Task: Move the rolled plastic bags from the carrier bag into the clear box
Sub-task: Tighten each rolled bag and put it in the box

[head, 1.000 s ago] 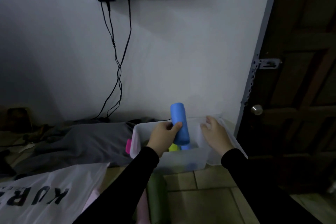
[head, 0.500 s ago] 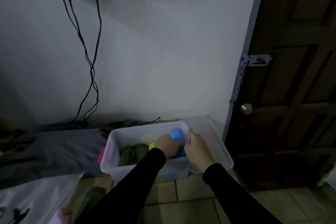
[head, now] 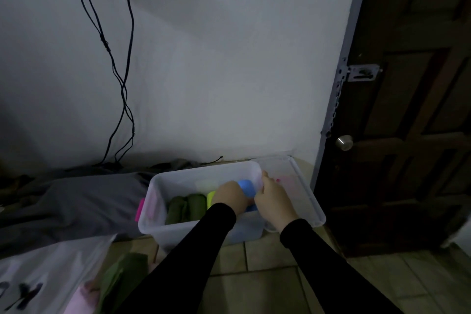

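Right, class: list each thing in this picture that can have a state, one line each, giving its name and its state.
clear box: open, lid off, partly filled with rolls.
lid: off, propped beside the box's right end.
blue roll: inside the box, upright, left hand on it.
green rolls: lying in the box.
carrier bag: open, a green roll at its mouth.
door: shut.
left hand: on the blue roll.
right hand: at the box's right end.

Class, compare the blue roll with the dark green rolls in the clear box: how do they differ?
The blue roll is bright and stands on end; the dark green rolls are dull and lean lower. The left hand touches the blue roll; nothing touches the green ones. Both sit inside the clear box.
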### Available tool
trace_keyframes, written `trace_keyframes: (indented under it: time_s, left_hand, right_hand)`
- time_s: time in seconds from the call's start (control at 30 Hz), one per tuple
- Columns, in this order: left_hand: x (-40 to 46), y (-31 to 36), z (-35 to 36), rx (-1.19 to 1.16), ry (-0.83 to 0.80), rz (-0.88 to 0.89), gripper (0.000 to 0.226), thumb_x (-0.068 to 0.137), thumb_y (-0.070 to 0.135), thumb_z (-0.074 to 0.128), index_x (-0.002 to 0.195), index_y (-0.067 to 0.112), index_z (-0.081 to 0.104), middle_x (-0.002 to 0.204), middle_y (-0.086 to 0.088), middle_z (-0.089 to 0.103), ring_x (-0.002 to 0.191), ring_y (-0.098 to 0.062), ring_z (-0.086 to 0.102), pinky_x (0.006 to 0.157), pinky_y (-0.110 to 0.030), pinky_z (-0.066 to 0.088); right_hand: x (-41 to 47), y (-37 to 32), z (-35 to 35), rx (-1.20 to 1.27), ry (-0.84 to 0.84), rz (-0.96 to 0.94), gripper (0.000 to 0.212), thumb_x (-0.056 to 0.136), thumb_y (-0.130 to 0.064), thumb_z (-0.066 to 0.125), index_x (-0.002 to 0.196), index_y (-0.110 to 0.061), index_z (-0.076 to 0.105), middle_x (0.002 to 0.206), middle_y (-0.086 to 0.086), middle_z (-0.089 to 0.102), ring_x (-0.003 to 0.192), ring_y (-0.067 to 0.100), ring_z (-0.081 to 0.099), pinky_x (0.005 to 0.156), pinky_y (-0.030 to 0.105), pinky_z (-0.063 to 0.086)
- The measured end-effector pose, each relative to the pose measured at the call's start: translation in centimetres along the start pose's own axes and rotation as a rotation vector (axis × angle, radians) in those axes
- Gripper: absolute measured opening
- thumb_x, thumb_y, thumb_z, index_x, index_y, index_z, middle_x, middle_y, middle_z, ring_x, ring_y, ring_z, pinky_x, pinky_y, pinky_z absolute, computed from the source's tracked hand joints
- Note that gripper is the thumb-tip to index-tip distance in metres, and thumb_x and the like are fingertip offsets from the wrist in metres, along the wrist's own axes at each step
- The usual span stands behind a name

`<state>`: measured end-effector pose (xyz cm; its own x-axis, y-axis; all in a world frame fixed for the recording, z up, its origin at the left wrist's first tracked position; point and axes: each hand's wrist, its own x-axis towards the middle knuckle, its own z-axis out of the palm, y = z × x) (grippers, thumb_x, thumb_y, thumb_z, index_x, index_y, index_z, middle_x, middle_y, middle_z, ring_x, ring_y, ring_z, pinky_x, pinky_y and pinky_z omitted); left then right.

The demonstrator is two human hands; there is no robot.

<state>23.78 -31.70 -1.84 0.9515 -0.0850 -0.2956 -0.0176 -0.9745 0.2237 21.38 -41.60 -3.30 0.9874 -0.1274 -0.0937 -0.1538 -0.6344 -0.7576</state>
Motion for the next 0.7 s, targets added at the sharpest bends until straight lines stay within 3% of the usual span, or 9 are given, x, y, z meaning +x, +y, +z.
trace_keyframes:
  time_s: [0.2, 0.43, 0.7]
  left_hand:
    - [-0.2, -0.1, -0.4, -0.018, -0.064, 0.084, 0.055, 0.092, 0.04, 0.056, 0.128, -0.001, 0.056, 0.132, -0.02, 0.056, 0.122, -0.033, 0.053, 0.105, -0.039, 0.038]
    - [0.5, -1.0, 0.0, 0.042, -0.118, 0.061, 0.057, 0.09, 0.047, 0.058, 0.122, 0.001, 0.06, 0.126, -0.019, 0.06, 0.116, -0.031, 0.056, 0.099, -0.037, 0.042]
    - [-0.2, 1.4, -0.9, 0.043, -0.103, 0.096, 0.051, 0.099, 0.031, 0.047, 0.139, -0.001, 0.041, 0.143, -0.019, 0.044, 0.131, -0.032, 0.044, 0.107, -0.038, 0.033]
  right_hand:
    - [-0.1, -0.1, 0.0, -0.062, 0.022, 0.003, 0.06, 0.095, -0.01, 0.032, 0.152, -0.013, 0.014, 0.153, 0.013, 0.031, 0.137, 0.028, 0.035, 0.106, 0.031, 0.032]
    - [0.1, 0.0, 0.1, -0.074, 0.017, 0.0, 0.063, 0.091, -0.007, 0.034, 0.151, -0.012, 0.017, 0.148, 0.016, 0.038, 0.132, 0.03, 0.04, 0.103, 0.032, 0.036]
    - [0.2, -0.3, -0.1, -0.112, -0.008, 0.002, 0.062, 0.092, -0.008, 0.036, 0.151, -0.01, 0.016, 0.143, 0.02, 0.041, 0.126, 0.032, 0.045, 0.096, 0.032, 0.04]
